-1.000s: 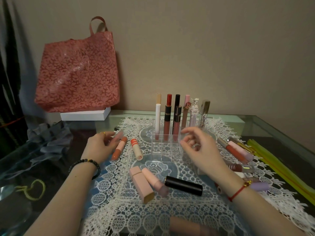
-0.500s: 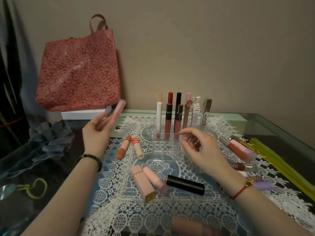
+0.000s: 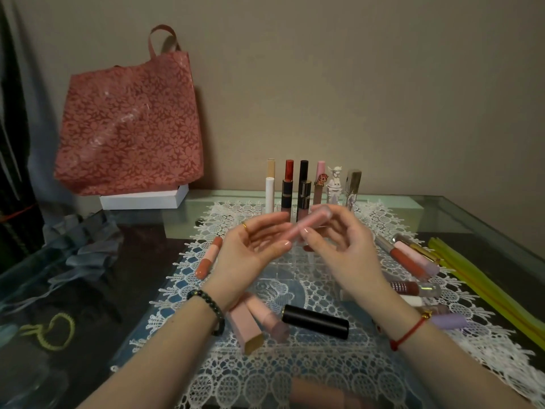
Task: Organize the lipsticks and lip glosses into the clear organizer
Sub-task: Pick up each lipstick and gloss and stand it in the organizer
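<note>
You've brought the pink gloss tube (image 3: 309, 225) up off the counter, now over the clear organizer (image 3: 284, 265). Right hand (image 3: 342, 249) fingers pinch it, left hand (image 3: 250, 252) fingers apart. Slotting likely next.

Palm-up left hand (image 3: 250, 252) with loose fingers; right hand (image 3: 345, 246) beside it, pinching a pink tube (image 3: 313, 222).
</note>
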Motion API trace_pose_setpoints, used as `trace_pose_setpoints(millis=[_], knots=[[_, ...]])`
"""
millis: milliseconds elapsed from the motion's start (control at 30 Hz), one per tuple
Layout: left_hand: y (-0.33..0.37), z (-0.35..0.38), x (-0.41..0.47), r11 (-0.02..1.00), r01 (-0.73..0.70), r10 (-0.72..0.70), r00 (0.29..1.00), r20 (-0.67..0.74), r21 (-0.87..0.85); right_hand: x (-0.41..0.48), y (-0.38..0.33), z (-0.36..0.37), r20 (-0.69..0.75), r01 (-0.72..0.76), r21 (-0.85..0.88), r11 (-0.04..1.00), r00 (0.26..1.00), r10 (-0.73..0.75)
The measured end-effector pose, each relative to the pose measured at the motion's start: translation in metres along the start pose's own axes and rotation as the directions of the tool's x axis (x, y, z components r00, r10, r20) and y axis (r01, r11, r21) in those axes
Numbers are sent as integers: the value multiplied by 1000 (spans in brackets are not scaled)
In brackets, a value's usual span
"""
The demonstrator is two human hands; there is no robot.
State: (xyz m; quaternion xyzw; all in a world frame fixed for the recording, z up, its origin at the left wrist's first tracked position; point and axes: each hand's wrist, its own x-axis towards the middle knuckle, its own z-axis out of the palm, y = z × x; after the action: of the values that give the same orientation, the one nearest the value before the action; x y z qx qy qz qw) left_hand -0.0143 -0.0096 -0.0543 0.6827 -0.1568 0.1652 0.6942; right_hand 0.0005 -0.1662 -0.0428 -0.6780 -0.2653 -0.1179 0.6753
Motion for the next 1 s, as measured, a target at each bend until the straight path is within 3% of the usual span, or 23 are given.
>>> trace_pose_setpoints(millis=[167, 300, 433, 667, 867, 1000], knots=[[0, 5, -2, 993, -84, 88, 995, -42, 87, 1, 2, 1, -17, -78, 78, 994, 997, 79], [0, 7, -3, 967, -148, 161, 986, -51, 208, 2, 5, 2, -27, -166, 264, 950, 983, 180], [1, 5, -3, 957, -144, 152, 988, -13, 252, 4, 2, -1, -27, -181, 332, 926, 979, 201], [-2, 1, 1, 952, -92, 98, 995, -4, 290, 8, -2, -4, -37, -164, 265, 950, 983, 180], [-1, -15, 4, 905, -78, 162, 972, -170, 418, 42, -22, -27, -293, -74, 110, 991, 950, 104], [-3, -32, 9, 884, 18, 110, 964, -243, 468, 62, -29, -37, -330, -22, -55, 998, 944, 3]])
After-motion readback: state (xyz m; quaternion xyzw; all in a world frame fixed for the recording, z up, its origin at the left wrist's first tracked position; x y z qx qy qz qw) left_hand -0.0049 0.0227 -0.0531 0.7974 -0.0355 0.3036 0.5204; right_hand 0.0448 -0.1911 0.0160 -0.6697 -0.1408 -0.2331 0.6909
